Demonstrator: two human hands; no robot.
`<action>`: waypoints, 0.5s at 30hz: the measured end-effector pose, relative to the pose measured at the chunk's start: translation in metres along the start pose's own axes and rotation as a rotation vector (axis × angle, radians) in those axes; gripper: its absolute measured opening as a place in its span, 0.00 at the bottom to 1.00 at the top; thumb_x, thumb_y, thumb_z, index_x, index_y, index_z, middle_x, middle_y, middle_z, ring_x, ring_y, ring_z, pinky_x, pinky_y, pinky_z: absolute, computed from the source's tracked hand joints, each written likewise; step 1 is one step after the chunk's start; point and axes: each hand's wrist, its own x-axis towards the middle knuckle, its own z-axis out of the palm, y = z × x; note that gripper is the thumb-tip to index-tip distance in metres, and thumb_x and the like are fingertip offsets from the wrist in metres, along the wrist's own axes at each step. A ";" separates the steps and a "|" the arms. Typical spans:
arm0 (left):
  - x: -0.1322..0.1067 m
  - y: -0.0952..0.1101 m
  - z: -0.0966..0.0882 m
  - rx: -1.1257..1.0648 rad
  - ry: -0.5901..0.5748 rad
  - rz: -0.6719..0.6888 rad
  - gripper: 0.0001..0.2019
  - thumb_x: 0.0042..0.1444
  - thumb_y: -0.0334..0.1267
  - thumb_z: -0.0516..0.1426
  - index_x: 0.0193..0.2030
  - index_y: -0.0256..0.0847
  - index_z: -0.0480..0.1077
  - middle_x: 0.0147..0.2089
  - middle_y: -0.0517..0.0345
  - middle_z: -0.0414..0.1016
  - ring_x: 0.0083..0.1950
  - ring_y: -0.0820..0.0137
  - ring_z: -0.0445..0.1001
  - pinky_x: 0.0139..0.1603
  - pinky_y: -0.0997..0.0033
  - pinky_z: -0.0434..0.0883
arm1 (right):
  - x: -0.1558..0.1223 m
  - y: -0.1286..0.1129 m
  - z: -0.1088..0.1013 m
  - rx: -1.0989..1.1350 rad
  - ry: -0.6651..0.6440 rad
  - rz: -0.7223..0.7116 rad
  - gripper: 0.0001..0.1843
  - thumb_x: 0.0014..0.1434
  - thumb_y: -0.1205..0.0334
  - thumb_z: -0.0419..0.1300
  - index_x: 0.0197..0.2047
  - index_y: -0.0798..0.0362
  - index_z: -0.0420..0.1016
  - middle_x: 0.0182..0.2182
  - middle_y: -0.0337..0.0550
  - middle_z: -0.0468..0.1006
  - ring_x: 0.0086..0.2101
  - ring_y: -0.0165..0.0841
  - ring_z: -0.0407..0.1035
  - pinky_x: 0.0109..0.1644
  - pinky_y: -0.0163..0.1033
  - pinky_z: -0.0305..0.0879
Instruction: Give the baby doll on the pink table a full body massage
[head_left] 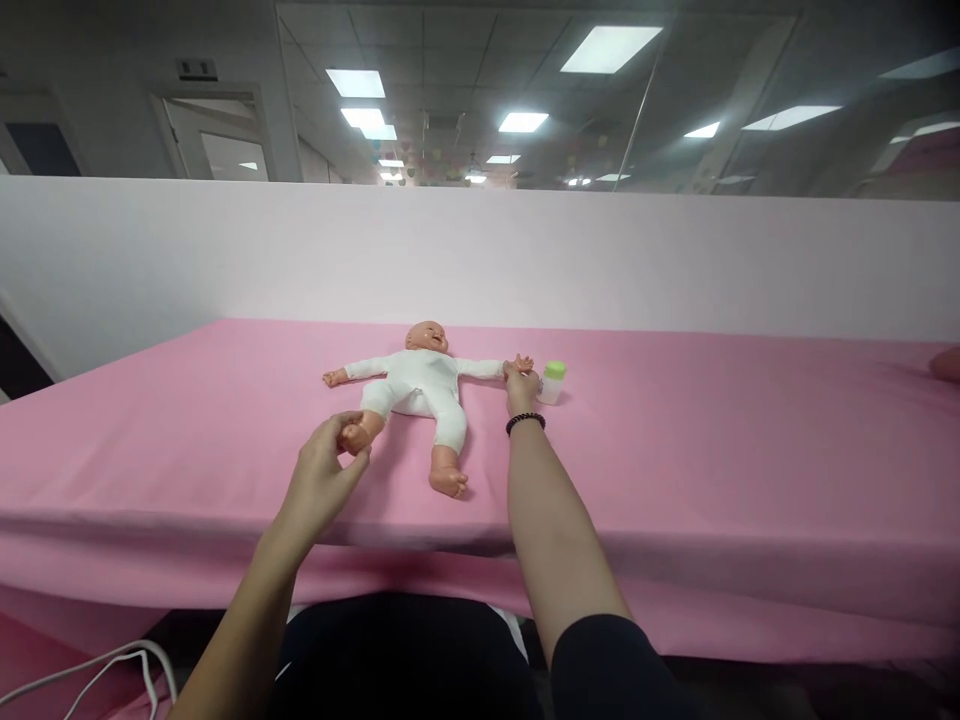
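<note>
Left hand (321, 483) clenched around the baby doll's (420, 380) foot (354, 436); right hand (523, 390) pinching its wrist (501, 368), a green-capped feeding bottle (552, 383) just beside. Risk: a sideways tug could slide the doll across the pink sheet (187, 440) and topple the bottle.

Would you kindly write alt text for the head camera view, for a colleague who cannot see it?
A person's left hand grips the foot of a baby doll in a white onesie, which lies on its back on a pink-covered table. The right hand pinches the doll's small hand. A small bottle with a green cap stands beside the right hand.
</note>
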 end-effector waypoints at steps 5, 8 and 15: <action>0.058 0.013 0.005 -0.091 0.007 0.081 0.16 0.58 0.41 0.59 0.52 0.43 0.72 0.55 0.52 0.79 0.53 0.61 0.78 0.54 0.60 0.76 | -0.008 -0.024 0.021 -0.163 0.002 -0.064 0.19 0.59 0.63 0.68 0.52 0.59 0.72 0.48 0.51 0.79 0.45 0.38 0.75 0.52 0.45 0.71; 0.104 0.014 0.022 0.046 -0.029 0.155 0.13 0.56 0.35 0.59 0.49 0.43 0.70 0.46 0.53 0.80 0.46 0.61 0.78 0.48 0.60 0.74 | -0.025 -0.044 0.037 -0.228 -0.124 -0.200 0.20 0.59 0.64 0.64 0.55 0.57 0.72 0.51 0.51 0.79 0.47 0.38 0.74 0.53 0.43 0.69; 0.147 -0.013 0.070 0.086 -0.126 0.214 0.10 0.52 0.29 0.57 0.42 0.42 0.67 0.36 0.54 0.76 0.38 0.60 0.75 0.41 0.60 0.71 | -0.071 -0.066 0.059 -0.409 -0.540 -0.511 0.19 0.54 0.73 0.62 0.50 0.50 0.79 0.46 0.47 0.82 0.46 0.44 0.72 0.58 0.49 0.66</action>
